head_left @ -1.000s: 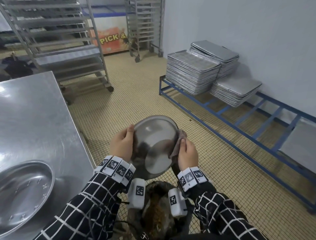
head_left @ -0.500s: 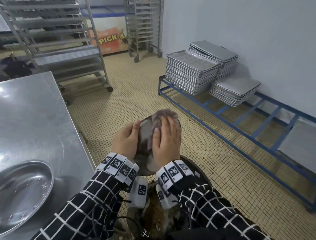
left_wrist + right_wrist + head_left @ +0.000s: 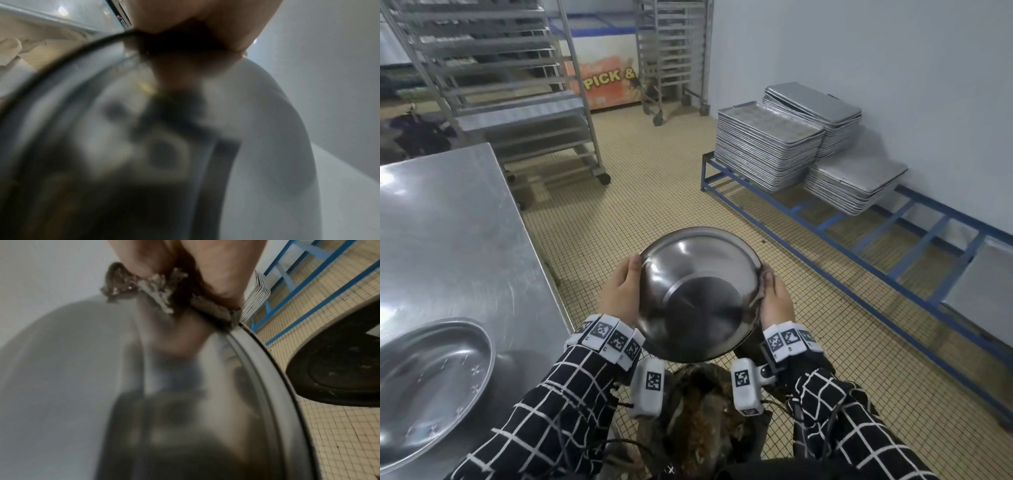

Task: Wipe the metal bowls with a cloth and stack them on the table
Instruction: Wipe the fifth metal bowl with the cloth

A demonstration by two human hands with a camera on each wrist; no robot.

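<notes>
I hold a round metal bowl (image 3: 698, 294) up in front of me over the floor, tilted on edge, its flat circular base towards me. My left hand (image 3: 619, 291) grips its left rim, thumb over the edge. My right hand (image 3: 775, 301) pinches a brownish-grey cloth (image 3: 765, 277) against the right rim. In the right wrist view the frayed cloth (image 3: 156, 283) is bunched under my fingers (image 3: 195, 264) on the bowl (image 3: 82, 369). The left wrist view is blurred, with the bowl (image 3: 123, 146) filling it under my fingers (image 3: 205, 24). A wide shallow metal bowl (image 3: 424, 387) lies on the steel table (image 3: 448, 222) at my left.
Below my hands stands a dark round container (image 3: 698, 421) with brownish contents. Stacks of metal trays (image 3: 767, 147) sit on a low blue frame (image 3: 859, 253) along the right wall. Wheeled tray racks (image 3: 517, 85) stand behind the table. Tiled floor lies between.
Half a second ago my right hand pressed the cloth across the bowl's face. It has since slid back to the right rim, and the bowl has turned broadside to me.
</notes>
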